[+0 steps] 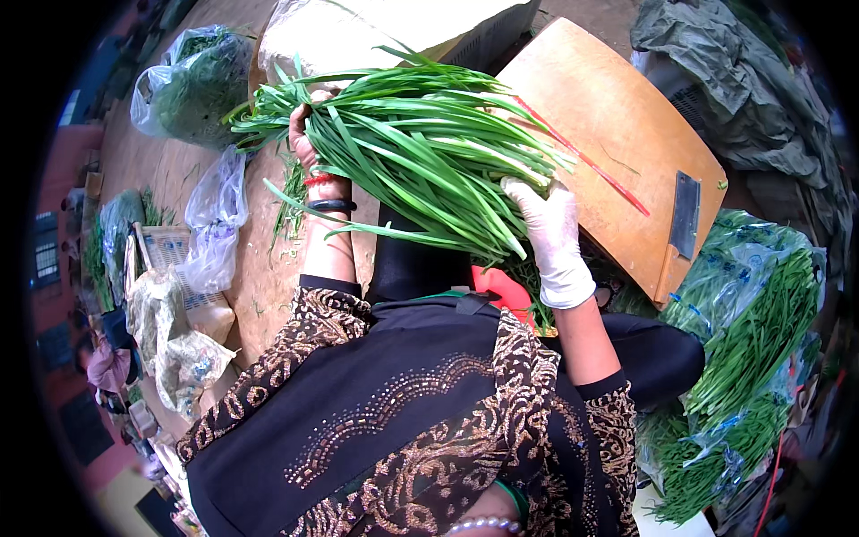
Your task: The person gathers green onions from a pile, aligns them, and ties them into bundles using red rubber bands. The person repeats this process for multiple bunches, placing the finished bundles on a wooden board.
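Note:
A big bunch of long, flat green leaves, like garlic chives (416, 148), is held up in front of me. My left hand (305, 127), bare and with a red string and a black bangle at the wrist, grips it near its left end. My right hand (547, 208), in a whitish glove, holds the pale lower right ends; its fingertips are partly behind them. Under the right ends lies a wooden board (604, 114), with a red strip (584, 158) across it. A cleaver (680, 228) with a wooden handle rests at the board's right end.
Plastic-wrapped bundles of greens (751, 335) lie at the right. A bag of greens (201, 87) and an empty-looking clear bag (218, 215) are at the left, near a basket (174, 255). A white sack (349, 33) stands beyond the bunch. Another person (107, 362) is at the far left.

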`<state>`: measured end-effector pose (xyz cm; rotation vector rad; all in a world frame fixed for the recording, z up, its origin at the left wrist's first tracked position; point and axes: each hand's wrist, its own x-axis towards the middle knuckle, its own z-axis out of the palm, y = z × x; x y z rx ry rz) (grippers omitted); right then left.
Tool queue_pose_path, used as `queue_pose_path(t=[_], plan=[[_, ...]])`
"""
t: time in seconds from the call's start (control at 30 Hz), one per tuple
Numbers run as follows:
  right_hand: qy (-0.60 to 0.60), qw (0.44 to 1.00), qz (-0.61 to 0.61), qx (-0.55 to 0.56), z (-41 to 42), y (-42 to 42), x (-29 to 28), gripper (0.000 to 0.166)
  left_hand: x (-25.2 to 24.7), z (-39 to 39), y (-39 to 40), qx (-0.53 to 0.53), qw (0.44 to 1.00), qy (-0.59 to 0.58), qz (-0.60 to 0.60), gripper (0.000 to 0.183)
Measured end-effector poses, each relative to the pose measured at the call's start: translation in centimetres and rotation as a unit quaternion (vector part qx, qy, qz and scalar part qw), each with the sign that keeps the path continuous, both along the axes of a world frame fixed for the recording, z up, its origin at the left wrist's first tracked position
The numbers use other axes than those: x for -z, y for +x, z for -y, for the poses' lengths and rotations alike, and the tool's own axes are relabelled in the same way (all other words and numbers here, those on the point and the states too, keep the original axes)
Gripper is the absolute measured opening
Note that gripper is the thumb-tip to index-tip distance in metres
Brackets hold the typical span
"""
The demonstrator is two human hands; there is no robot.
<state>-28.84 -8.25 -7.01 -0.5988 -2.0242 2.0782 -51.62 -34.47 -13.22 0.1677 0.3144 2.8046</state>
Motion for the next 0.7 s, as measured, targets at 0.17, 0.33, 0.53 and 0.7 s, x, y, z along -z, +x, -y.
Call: queue_pose_path(t=[0.17,0.33,0.53,0.7], plan=[[-0.047,0.999,0.001,0.017,-0.1,0.4,-0.1,0.032,2.1,1.2,-1.0,0.090,0.991,0.095,0.004,0.033],[0.046,0.998,0.043,0.010,-1.4,1.6,0.2,0.038,0.2,-1.3,0.7,0.046,0.999,0.017,-0.024,0.029],[0.148,0.987,0.052,0.011,-2.2,3.2,-0.7,0.024,-0.3,-2.2,1.2,-0.007,0.999,-0.029,-0.033,0.027],[0.122,0.989,0.014,0.084,-2.7,3.8,0.6,0.027,-1.2,-3.1,1.7,0.150,0.975,0.163,0.023,0.024]])
